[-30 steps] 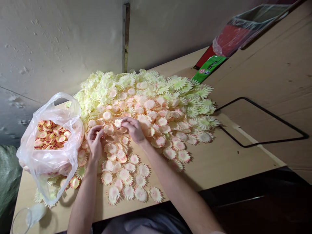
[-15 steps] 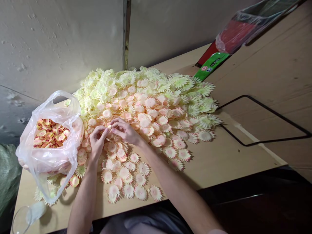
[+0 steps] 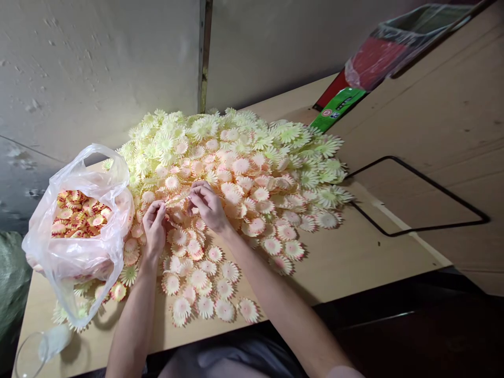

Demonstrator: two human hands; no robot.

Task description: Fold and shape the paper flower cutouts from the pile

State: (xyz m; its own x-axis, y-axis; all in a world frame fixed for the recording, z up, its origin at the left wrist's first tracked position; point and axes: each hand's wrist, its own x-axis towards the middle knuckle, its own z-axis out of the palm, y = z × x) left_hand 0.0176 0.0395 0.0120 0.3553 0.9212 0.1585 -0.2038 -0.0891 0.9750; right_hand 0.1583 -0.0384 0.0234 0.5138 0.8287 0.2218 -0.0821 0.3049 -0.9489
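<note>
A broad heap of artificial flower heads [image 3: 232, 194], flat with fringed petals, covers the middle of the table. Over its near part, my left hand [image 3: 155, 227] is closed in a pinch, thumb against fingertips. To its right, my right hand [image 3: 209, 208] also has thumb and fingers drawn together. A gap separates the two hands. Whatever lies between either set of fingertips blends into the pale flowers behind and cannot be made out. Closer to me, several loose pink-edged flower heads [image 3: 205, 307] lie flat between my forearms.
An open white plastic bag [image 3: 74, 262] of red-and-yellow flower heads [image 3: 81, 215] stands on the left. A clear glass [image 3: 31, 354] lies near the front left corner. At right are a black wire frame [image 3: 449, 229], a green packet [image 3: 338, 109] and a cardboard panel [image 3: 444, 121].
My hands, together at the fingertips before, have moved apart; the right has shifted right and slightly up. The small pale piece between them no longer shows clearly. The view shifted slightly.
</note>
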